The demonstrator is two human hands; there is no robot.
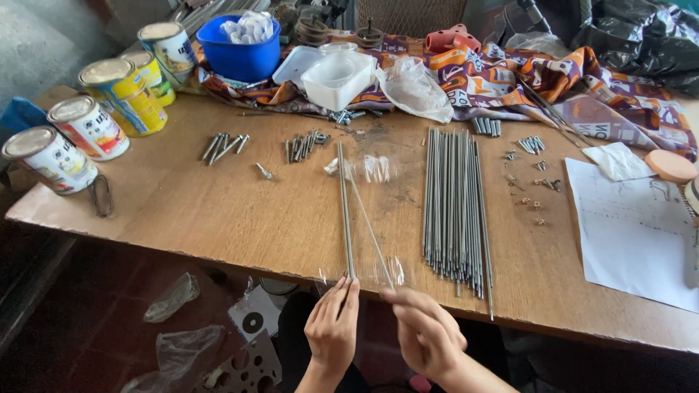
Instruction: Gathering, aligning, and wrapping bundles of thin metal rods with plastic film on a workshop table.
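Blue bucket (239, 51) stuffed with crumpled plastic; white tub (338, 78) apparently empty; four lidded cans (120, 96), contents hidden. Left hand (333, 331) pinching metal rod (344, 211) inside clear sleeve (368, 218) on table (218, 211); right hand (424, 333) pinching sleeve's edge, blurred.

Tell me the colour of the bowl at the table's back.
Blue bowl, clearest in the head view.

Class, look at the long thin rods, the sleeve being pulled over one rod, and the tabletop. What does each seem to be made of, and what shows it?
Long thin rods: probably bare steel, grey with a dull sheen.
Sleeve: likely thin clear plastic film; the wood shows through, with glossy creases.
Tabletop: seemingly wood or fibreboard, matte brown, scuffed and stained.
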